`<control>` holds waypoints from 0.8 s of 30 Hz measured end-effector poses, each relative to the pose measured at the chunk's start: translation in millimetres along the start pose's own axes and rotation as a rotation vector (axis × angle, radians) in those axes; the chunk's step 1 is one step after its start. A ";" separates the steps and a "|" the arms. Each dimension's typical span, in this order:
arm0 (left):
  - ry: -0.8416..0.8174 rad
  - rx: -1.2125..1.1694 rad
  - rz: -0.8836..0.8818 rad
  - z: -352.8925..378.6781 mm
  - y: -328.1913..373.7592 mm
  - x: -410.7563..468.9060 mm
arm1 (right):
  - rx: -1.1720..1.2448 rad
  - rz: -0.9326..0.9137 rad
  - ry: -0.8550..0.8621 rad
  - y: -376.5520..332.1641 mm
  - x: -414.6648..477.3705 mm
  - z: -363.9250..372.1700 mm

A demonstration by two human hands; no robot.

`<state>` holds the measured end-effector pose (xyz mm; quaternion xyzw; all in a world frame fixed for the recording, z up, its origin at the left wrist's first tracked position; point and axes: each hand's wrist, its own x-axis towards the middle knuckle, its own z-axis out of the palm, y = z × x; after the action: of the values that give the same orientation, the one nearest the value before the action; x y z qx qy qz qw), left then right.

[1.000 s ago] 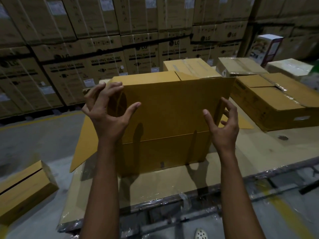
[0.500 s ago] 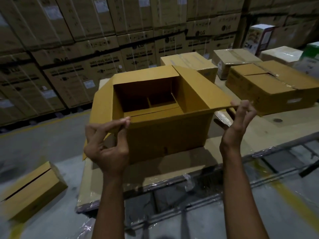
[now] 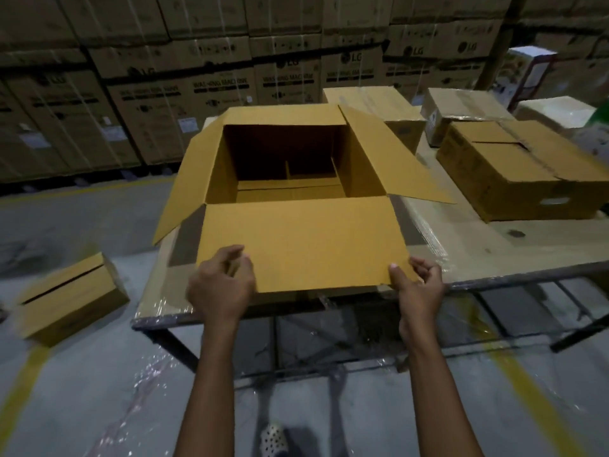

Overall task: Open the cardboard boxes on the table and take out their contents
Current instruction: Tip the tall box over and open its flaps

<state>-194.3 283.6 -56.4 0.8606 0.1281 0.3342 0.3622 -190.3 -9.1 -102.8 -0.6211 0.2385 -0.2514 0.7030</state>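
Observation:
A large yellow cardboard box (image 3: pixel 306 239) stands open on the table (image 3: pixel 487 255), all its flaps folded outward. Its inside shows only a cardboard bottom with a low divider; nothing else is visible in it. The near flap lies flat toward me. My left hand (image 3: pixel 222 285) grips that flap's left corner with curled fingers. At the flap's right corner my right hand (image 3: pixel 418 282) pinches the edge, thumb on top.
Behind and right on the table sit a taped box (image 3: pixel 524 169), a film-wrapped box (image 3: pixel 458 110) and another yellow box (image 3: pixel 385 107). A closed box (image 3: pixel 69 295) lies on the floor at left. Stacked washing-machine cartons (image 3: pixel 184 97) wall the back. My foot (image 3: pixel 273 440) shows below.
The near flap has swung down from upright to flat toward me. Both hands dropped from the box's sides to the flap's front corners, and the inside has come into view.

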 end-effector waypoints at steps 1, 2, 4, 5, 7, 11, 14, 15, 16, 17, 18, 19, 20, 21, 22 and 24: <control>-0.082 0.067 0.026 6.3 -3.1 -5.2 | -0.026 0.040 -0.037 8.8 -1.4 -0.8; -0.159 0.102 0.061 12.7 -5.1 -9.2 | -0.052 0.085 -0.073 16.9 -2.8 0.3; -0.299 0.127 0.100 25.0 -8.3 -14.2 | -0.078 0.173 -0.154 27.5 -6.1 6.3; -0.353 0.133 0.094 30.9 -9.0 -15.9 | -0.117 0.191 -0.184 29.7 -9.0 9.2; -0.457 0.143 0.037 43.3 -14.1 -16.5 | -0.249 0.146 -0.232 33.9 -10.2 12.1; -0.542 0.164 0.015 65.7 -18.0 -4.7 | -0.354 0.043 -0.349 23.6 -5.3 21.4; -0.456 0.116 0.118 79.7 -10.3 24.6 | -0.378 -0.017 -0.353 9.2 5.3 42.6; -0.422 0.084 0.168 83.3 -6.7 37.0 | -0.375 -0.043 -0.338 2.8 8.8 52.2; -0.390 0.046 0.217 87.5 -3.7 50.3 | -0.359 -0.073 -0.327 -2.3 13.7 61.8; -0.359 0.004 0.258 92.2 -0.8 63.4 | -0.336 -0.096 -0.324 -8.3 18.7 71.8; -0.337 -0.042 0.280 96.4 2.0 76.5 | -0.306 -0.118 -0.322 -13.7 24.4 81.7; -0.330 -0.087 0.289 100.9 3.8 90.1 | -0.282 -0.141 -0.320 -18.8 30.6 91.4; -0.332 -0.131 0.295 104.8 5.4 103.9 | -0.262 -0.165 -0.318 -23.1 37.7 101.1; -0.343 -0.170 0.303 108.4 6.0 118.0 | -0.244 -0.193 -0.314 -28.9 45.0 110.8; -0.363 -0.199 0.314 110.9 6.8 133.3 | -0.227 -0.228 -0.306 -35.9 52.3 121.2; -0.416 -0.217 0.350 113.3 7.7 168.6 | -0.217 -0.301 -0.285 -50.5 68.7 144.9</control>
<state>6.6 295.2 -27.9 0.8760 -0.1356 0.2197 0.4074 -47.2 50.2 -37.6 -0.7509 0.0669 -0.2360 0.6132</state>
